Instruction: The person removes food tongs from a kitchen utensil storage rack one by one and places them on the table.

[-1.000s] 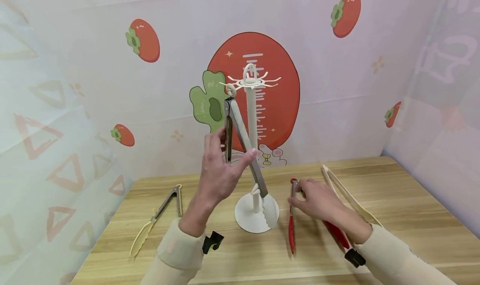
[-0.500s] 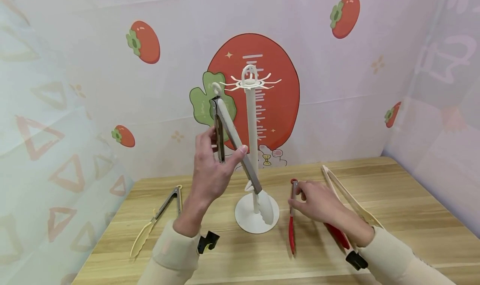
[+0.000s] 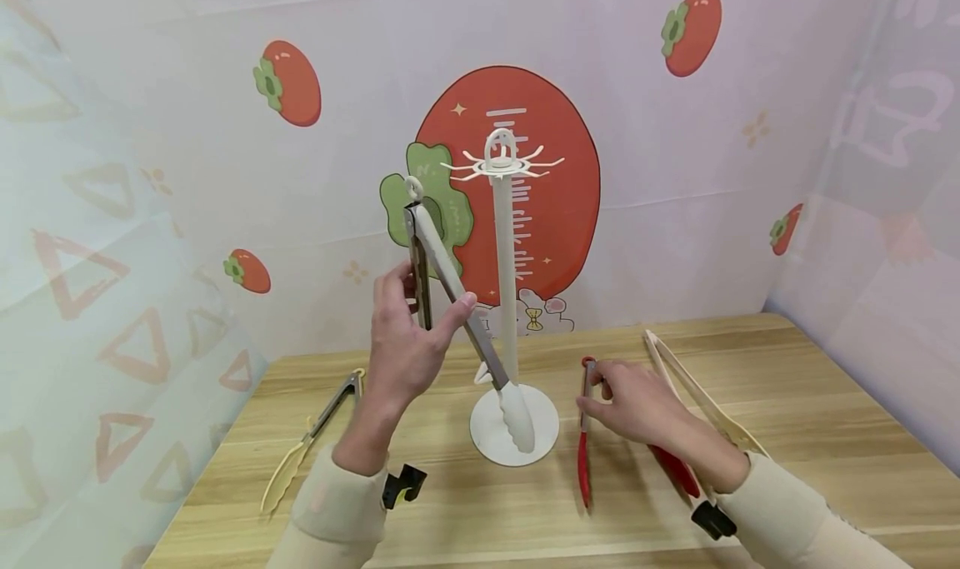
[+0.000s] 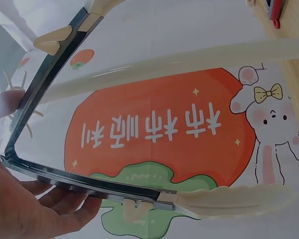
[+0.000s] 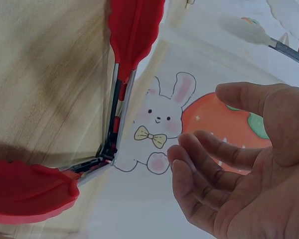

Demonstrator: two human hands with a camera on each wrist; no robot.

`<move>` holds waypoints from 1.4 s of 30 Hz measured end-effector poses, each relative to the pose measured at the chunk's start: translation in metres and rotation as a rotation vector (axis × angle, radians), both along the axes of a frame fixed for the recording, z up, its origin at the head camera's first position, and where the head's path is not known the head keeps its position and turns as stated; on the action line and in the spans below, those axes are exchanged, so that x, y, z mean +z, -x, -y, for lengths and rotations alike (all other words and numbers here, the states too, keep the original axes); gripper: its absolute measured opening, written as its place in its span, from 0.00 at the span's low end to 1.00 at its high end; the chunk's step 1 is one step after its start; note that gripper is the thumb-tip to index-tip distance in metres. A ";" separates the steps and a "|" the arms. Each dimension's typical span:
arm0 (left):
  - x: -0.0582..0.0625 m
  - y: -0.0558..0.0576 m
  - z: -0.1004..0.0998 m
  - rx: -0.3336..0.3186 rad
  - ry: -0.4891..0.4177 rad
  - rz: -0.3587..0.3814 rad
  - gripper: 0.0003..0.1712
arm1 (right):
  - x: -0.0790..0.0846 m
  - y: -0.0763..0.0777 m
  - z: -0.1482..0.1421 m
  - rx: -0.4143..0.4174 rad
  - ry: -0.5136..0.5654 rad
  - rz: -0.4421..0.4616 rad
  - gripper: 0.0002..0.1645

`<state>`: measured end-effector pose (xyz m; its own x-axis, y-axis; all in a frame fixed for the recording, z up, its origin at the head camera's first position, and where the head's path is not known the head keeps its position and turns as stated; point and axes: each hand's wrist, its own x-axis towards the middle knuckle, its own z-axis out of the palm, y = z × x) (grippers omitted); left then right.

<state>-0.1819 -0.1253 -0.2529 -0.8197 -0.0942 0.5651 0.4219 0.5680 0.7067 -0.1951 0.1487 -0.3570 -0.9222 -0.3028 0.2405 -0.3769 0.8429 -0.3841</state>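
My left hand (image 3: 405, 336) holds a pair of white-tipped kitchen tongs (image 3: 480, 348) spread in a V, hinge ring up, thumb on one arm and fingers around the other. In the left wrist view, the metal arms (image 4: 47, 74) stand well apart. Left of the white rack (image 3: 504, 244), the ring hangs lower than the rack's hooks, and one tip overlaps the round base (image 3: 487, 427). Over the table at right, my right hand (image 3: 637, 398) has loosely curved fingers with nothing between them. Red-tipped tongs (image 5: 137, 30) lie spread beside it, apart from the fingers in the right wrist view.
Pale yellow tongs (image 3: 288, 473) lie spread on the wooden table (image 3: 480, 519) at left. Cream tongs (image 3: 729, 426) lie at right, partly behind the right forearm. A printed cloth wall (image 3: 360, 69) stands behind the table.
My left hand has moved left, away from the rack, carrying the white-tipped tongs; their ring is now clear of the hooks. The right hand has hardly moved.
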 end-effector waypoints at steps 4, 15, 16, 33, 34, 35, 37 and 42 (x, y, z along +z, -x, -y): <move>-0.002 0.000 0.003 0.020 0.008 0.040 0.50 | 0.000 0.000 0.001 0.002 0.003 0.000 0.11; -0.006 0.002 0.014 0.073 0.060 0.197 0.54 | -0.001 0.000 0.001 0.017 0.015 -0.018 0.10; -0.006 0.002 0.014 0.075 0.065 0.208 0.54 | -0.001 0.000 0.001 0.018 0.015 -0.017 0.10; -0.019 0.011 0.026 0.156 0.275 0.376 0.47 | -0.002 -0.002 0.001 0.022 0.024 -0.037 0.10; -0.020 0.012 0.026 0.156 0.283 0.389 0.46 | -0.001 -0.003 0.001 0.022 0.024 -0.037 0.10; -0.021 0.013 0.027 0.157 0.291 0.404 0.46 | -0.001 -0.003 0.001 0.022 0.024 -0.037 0.10; -0.024 0.015 0.028 0.159 0.312 0.432 0.45 | -0.001 -0.003 0.002 0.024 0.025 -0.038 0.10; -0.031 0.019 0.031 0.173 0.384 0.500 0.46 | 0.000 -0.006 0.004 0.025 0.039 -0.033 0.09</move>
<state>-0.2004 -0.1566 -0.2837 -0.9834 -0.1155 0.1396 -0.0250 0.8496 0.5269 -0.1892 0.1449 -0.3570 -0.9058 -0.3159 0.2823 -0.4108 0.8177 -0.4032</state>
